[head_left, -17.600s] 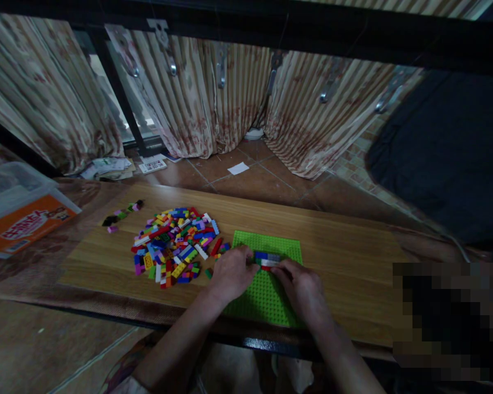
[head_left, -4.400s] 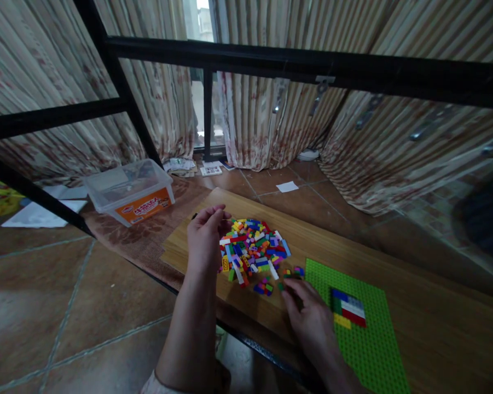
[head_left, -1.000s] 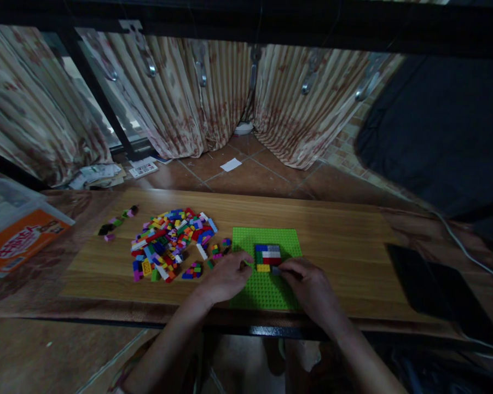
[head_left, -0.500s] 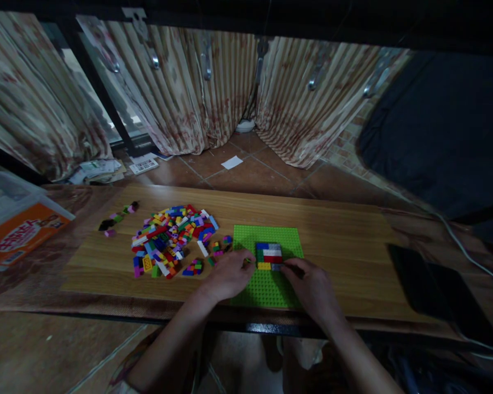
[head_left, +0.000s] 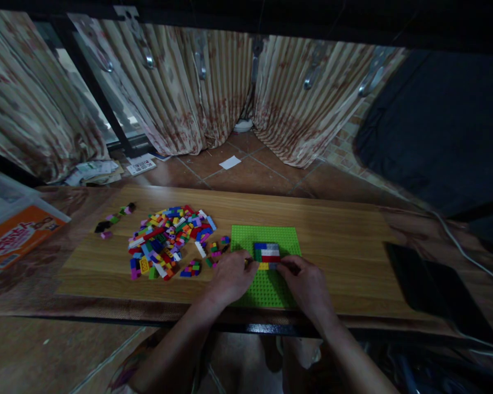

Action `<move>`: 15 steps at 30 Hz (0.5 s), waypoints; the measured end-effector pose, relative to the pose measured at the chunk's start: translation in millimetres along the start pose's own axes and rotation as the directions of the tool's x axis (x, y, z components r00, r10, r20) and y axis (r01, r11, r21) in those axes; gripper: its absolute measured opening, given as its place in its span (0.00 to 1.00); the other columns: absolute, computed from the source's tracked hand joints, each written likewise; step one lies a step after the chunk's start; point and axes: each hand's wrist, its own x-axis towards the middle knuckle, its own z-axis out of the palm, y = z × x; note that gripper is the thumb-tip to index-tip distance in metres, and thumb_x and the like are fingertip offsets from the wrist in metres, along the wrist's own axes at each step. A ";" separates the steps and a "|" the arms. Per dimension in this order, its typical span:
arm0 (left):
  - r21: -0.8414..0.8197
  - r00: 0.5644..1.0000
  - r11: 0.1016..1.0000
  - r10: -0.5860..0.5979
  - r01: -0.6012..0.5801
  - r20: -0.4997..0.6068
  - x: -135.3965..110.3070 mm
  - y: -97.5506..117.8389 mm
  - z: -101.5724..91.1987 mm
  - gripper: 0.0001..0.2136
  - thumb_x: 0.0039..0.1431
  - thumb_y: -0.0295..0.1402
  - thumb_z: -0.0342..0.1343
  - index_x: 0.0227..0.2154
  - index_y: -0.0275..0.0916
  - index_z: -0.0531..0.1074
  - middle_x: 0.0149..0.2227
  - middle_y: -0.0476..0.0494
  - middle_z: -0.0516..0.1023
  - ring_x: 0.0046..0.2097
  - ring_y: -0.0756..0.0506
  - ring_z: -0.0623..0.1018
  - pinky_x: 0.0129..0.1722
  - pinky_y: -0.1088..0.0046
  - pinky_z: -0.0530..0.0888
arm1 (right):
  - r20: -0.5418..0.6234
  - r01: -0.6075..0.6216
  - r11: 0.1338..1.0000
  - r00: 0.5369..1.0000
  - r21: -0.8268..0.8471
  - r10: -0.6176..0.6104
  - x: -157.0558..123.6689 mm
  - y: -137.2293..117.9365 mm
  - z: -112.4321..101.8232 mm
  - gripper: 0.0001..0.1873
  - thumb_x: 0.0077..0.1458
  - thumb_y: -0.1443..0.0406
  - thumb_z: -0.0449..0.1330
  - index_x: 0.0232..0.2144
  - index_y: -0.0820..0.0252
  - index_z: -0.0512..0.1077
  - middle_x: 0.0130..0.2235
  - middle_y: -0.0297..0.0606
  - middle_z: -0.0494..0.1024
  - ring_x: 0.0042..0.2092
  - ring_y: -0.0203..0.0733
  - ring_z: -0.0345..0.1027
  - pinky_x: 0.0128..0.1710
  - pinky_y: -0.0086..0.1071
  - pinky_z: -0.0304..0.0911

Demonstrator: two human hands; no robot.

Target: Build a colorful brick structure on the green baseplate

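Note:
A green studded baseplate (head_left: 263, 238) lies on the wooden board, and a small mosaic of blue, white, red and grey bricks (head_left: 266, 251) sits on it. My left hand (head_left: 232, 278) rests against the mosaic's lower-left edge, fingertips bunched by a yellow brick (head_left: 263, 266). My right hand (head_left: 306, 282) presses its fingers on a grey brick (head_left: 273, 266) at the lower-right corner. A large heap of loose coloured bricks (head_left: 168, 241) lies left of the baseplate, and a small group of bricks (head_left: 191, 268) lies just beyond my left hand.
A transparent plastic box with an orange label (head_left: 16, 238) stands at the board's far left. A few dark and pink bricks (head_left: 106, 224) lie left of the heap. A black flat device (head_left: 430, 290) lies to the right. Curtains and a tiled floor lie beyond the board.
My right hand has moved left onto the mosaic's lower-right corner. My left hand has shifted slightly right, against the mosaic's lower edge.

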 end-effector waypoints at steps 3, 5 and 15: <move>0.098 0.995 0.992 -0.076 0.082 -0.062 -1.1 9.9 7.8 0.17 0.59 0.46 0.50 0.38 0.38 0.75 0.36 0.38 0.81 0.42 0.40 0.79 0.40 0.68 0.70 | 0.030 -0.038 0.999 0.999 0.032 0.037 3.9 2.1 -0.5 0.09 0.50 0.57 0.60 0.28 0.56 0.76 0.28 0.35 0.80 0.30 0.42 0.72 0.32 0.34 0.62; 0.146 0.990 0.982 -0.106 0.119 -0.091 -0.4 16.8 12.0 0.20 0.58 0.50 0.50 0.38 0.38 0.75 0.35 0.37 0.81 0.42 0.39 0.79 0.39 0.67 0.71 | 0.054 -0.053 0.998 0.997 0.046 0.050 6.9 3.2 -1.3 0.09 0.49 0.58 0.60 0.27 0.56 0.75 0.28 0.36 0.80 0.30 0.42 0.72 0.32 0.34 0.62; 0.176 0.969 0.961 -0.188 0.215 -0.159 15.3 23.0 18.5 0.19 0.51 0.52 0.55 0.35 0.41 0.75 0.34 0.40 0.81 0.41 0.38 0.80 0.36 0.67 0.73 | 0.157 -0.103 0.991 0.984 0.088 0.089 17.9 5.7 -4.4 0.07 0.47 0.59 0.63 0.26 0.56 0.75 0.28 0.35 0.79 0.30 0.41 0.72 0.31 0.33 0.62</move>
